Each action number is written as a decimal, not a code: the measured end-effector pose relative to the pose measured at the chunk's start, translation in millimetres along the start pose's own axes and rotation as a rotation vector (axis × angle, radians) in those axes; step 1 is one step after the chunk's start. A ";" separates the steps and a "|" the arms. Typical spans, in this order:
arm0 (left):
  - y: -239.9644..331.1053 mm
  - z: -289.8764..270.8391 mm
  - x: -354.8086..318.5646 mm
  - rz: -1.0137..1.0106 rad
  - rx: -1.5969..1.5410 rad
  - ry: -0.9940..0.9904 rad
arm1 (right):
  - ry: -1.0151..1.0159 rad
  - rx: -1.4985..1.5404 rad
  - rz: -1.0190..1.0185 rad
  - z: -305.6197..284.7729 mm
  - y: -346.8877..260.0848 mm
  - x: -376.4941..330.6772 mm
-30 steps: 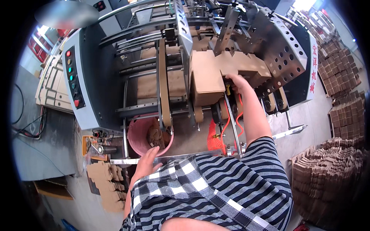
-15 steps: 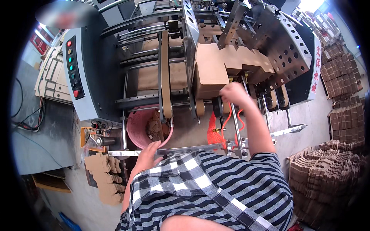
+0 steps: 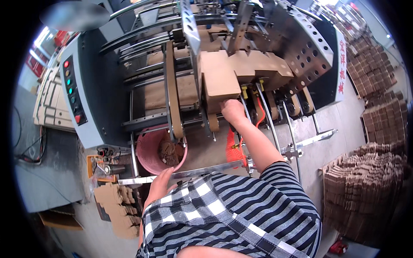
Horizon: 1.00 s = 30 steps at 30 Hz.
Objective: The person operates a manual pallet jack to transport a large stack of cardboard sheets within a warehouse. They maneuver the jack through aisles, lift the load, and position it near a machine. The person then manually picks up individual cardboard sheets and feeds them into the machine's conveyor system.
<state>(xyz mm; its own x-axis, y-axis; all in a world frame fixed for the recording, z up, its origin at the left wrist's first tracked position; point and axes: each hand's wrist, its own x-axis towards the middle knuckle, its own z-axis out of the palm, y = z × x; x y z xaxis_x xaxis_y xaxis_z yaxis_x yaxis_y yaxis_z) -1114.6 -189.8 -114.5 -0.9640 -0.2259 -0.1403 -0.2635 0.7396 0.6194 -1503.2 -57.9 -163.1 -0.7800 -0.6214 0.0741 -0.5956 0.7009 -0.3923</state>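
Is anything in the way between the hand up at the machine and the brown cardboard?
Nothing visible is. The right hand is already touching the lower edge of the cardboard stack on the machine. The left hand rests on the metal bar.

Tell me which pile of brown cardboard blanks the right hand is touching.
The right hand touches the flat brown cardboard blanks loaded on the grey machine's feeder; the brown stacks on the floor at right and lower left lie untouched.
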 end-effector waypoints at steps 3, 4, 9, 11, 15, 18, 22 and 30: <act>-0.5 0.2 1.6 0.027 0.003 0.007 | 0.036 0.035 0.045 -8.7 -4.6 -5.6; 0.4 -0.1 3.6 0.028 0.004 -0.002 | 0.024 0.048 0.028 -8.1 -2.1 -5.6; -0.3 5.0 6.7 0.020 -0.012 -0.006 | 0.009 0.319 0.230 -81.5 15.4 -3.4; -6.5 13.2 2.0 -0.020 -0.039 -0.038 | 0.211 0.171 0.421 -110.3 62.3 8.9; -0.4 11.2 8.0 -0.107 -0.021 -0.148 | 0.101 -0.146 0.415 -105.2 209.8 35.7; 8.1 6.7 18.8 -0.087 0.014 -0.169 | -0.033 -0.281 0.316 -99.9 229.2 53.0; 9.5 9.0 30.1 -0.097 0.032 -0.231 | -0.213 -0.372 0.261 -103.0 229.5 76.2; 15.6 12.0 55.3 -0.014 0.030 -0.278 | -0.315 -0.344 0.214 -154.6 208.1 81.6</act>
<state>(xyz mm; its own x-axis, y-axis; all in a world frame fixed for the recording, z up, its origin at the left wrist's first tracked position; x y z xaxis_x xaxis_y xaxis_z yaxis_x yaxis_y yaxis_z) -1172.4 -183.2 -121.9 -0.9321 -0.0568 -0.3576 -0.2737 0.7573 0.5930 -1720.4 91.4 -97.0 -0.8273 -0.4895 -0.2757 -0.4990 0.8657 -0.0400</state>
